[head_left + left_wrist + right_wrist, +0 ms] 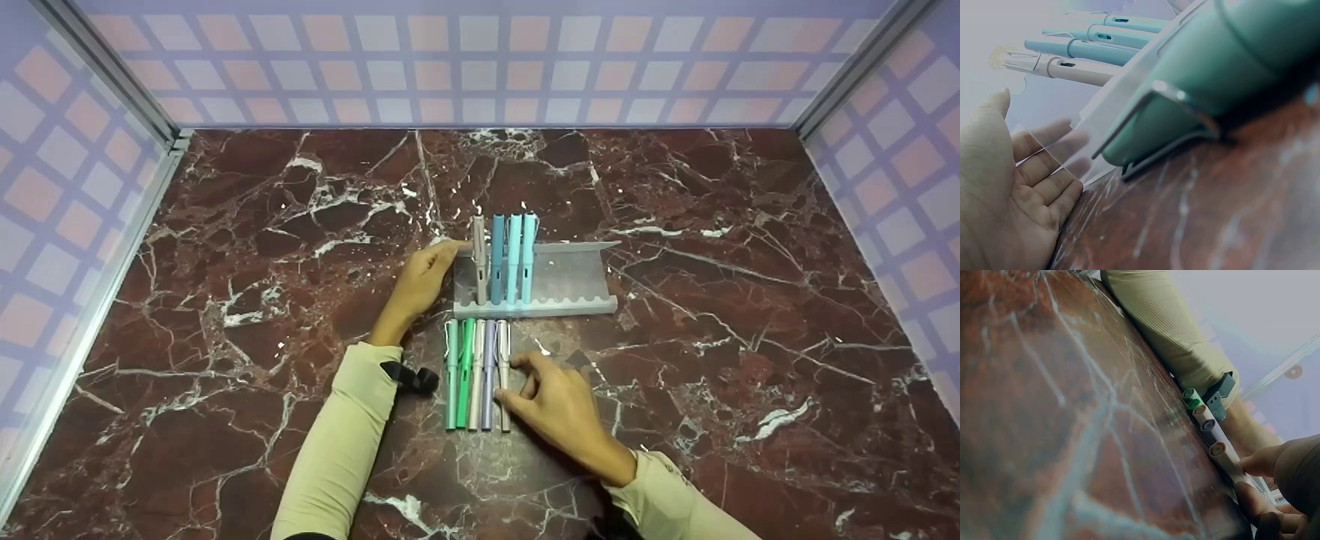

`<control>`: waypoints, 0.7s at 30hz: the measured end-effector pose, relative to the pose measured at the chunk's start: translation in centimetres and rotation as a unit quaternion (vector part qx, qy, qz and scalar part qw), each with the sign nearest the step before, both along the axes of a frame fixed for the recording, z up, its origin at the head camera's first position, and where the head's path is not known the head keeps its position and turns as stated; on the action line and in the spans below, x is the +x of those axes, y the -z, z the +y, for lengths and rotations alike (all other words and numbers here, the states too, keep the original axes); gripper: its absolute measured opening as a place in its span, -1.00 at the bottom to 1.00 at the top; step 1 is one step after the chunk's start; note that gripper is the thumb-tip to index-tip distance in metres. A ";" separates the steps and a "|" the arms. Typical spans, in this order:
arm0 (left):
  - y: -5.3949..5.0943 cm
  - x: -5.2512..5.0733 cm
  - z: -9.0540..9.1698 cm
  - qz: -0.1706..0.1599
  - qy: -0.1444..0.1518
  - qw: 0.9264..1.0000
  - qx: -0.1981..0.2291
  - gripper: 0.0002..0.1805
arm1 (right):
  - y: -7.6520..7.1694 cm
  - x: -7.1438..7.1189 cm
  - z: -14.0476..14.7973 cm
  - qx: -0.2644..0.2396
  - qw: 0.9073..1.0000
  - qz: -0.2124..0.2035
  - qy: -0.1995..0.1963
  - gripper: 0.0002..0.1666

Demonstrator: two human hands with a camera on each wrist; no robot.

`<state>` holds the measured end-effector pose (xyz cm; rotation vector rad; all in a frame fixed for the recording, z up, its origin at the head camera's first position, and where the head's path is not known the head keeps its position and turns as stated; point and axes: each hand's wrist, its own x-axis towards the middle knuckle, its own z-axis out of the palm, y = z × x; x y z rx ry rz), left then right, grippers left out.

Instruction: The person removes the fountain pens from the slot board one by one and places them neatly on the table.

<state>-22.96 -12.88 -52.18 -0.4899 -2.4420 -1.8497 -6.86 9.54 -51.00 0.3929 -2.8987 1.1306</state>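
Silvery-beige, slim, capped pen point(505, 414) lies toward seven o'clock from the clear, scalloped plastic stand point(570, 307), pinched between thumb and finger of the right hand point(561, 397), perhaps because its three-o'clock side is unobstructed. The left hand point(420, 283), fingers slack and half uncurled, touches the stand's ten-o'clock edge, presumably steadying it (scallops likely prevent rolling).

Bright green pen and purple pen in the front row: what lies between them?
One pale pen lies between the bright green pen and the purple pen, seen in the head view.
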 end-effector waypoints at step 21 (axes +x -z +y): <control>-0.4 0.2 0.0 -0.031 -0.002 0.999 -0.015 -0.59 | -0.1 0.0 -0.1 -0.024 1.000 -0.006 0.018 -0.57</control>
